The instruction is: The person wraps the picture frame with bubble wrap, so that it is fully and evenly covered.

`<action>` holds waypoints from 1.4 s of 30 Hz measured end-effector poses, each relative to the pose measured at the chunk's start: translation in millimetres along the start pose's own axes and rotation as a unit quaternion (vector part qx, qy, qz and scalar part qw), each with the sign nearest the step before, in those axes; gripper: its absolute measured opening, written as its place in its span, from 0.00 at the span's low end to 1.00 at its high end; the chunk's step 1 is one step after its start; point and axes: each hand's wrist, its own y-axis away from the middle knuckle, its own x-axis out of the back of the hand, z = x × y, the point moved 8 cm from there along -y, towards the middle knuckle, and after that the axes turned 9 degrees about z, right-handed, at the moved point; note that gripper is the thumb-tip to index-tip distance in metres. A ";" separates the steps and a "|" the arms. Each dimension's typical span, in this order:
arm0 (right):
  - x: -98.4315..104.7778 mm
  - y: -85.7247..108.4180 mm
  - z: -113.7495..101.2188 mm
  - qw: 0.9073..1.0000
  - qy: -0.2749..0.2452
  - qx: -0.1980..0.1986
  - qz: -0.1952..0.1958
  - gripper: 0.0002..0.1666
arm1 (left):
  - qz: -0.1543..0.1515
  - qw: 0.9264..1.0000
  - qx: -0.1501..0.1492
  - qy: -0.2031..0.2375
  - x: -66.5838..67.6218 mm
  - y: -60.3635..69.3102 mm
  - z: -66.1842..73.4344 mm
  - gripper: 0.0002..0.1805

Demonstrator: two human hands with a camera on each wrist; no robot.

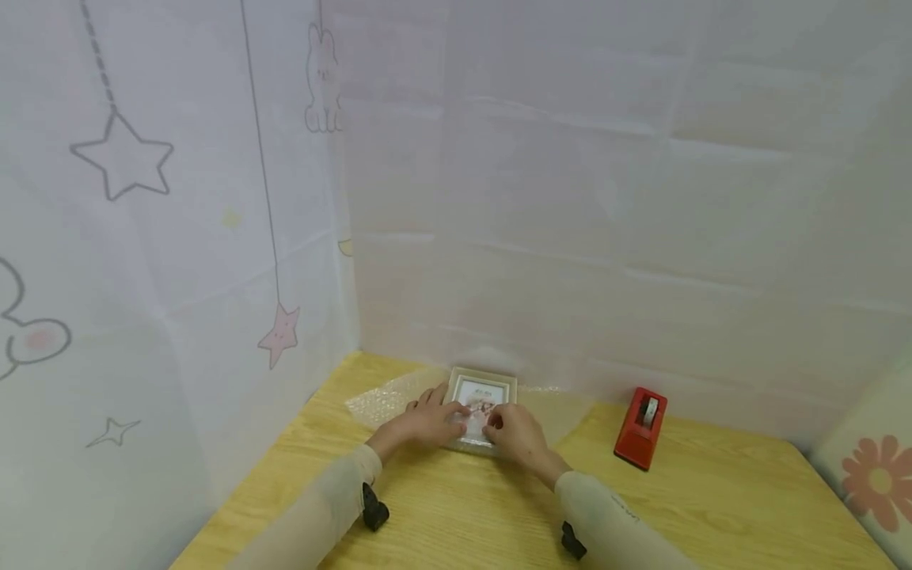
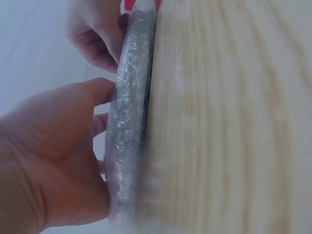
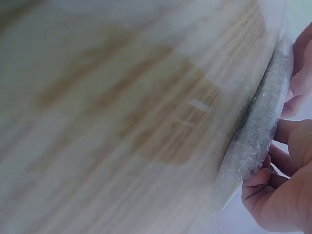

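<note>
A pale picture frame lies on bubble wrap that spreads out at both sides, and wrap covers its near edge. My left hand rests on the frame's left part with fingers spread. Over the right part, my right hand has its fingers curled with the tips at the wrap. In the left wrist view the wrapped edge runs beside my left hand. The right wrist view shows my right hand with curled fingers against the wrapped edge.
A red tape dispenser stands on the wooden table, to the right of the frame. Behind the table hangs a pale creased sheet, with another printed with stars at the left.
</note>
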 end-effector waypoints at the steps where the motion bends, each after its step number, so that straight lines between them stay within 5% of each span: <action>1: 0.2 -0.7 -0.4 1.000 0.003 0.001 0.000 0.07 | 0.003 1.000 -0.004 0.010 0.1 -1.2 -2.4 0.25; 9: -0.1 -3.1 0.6 1.000 0.008 0.000 -0.009 0.05 | -0.024 0.999 -0.027 0.025 -8.7 -3.9 -9.5 0.30; 19: 3.3 -12.9 -0.9 0.999 0.014 0.024 -0.032 0.06 | -0.031 0.999 -0.020 0.027 -10.6 -0.3 -9.5 0.30; 22: 15.2 -23.7 0.3 0.999 0.025 0.042 0.001 0.08 | -0.029 0.999 -0.020 0.028 -8.7 1.2 -7.2 0.30; 28: 54.4 -50.1 4.4 0.990 0.018 0.067 0.125 0.13 | -0.031 0.998 -0.022 0.044 -6.4 1.9 -2.8 0.30; 32: 67.4 -65.5 8.8 0.984 0.005 0.076 0.161 0.18 | -0.029 0.998 -0.026 0.053 -10.8 -0.7 -5.3 0.31; 42: 40.0 -97.8 20.1 0.991 -0.019 0.095 0.091 0.27 | -0.026 0.999 -0.012 0.034 -6.2 0.0 -4.2 0.30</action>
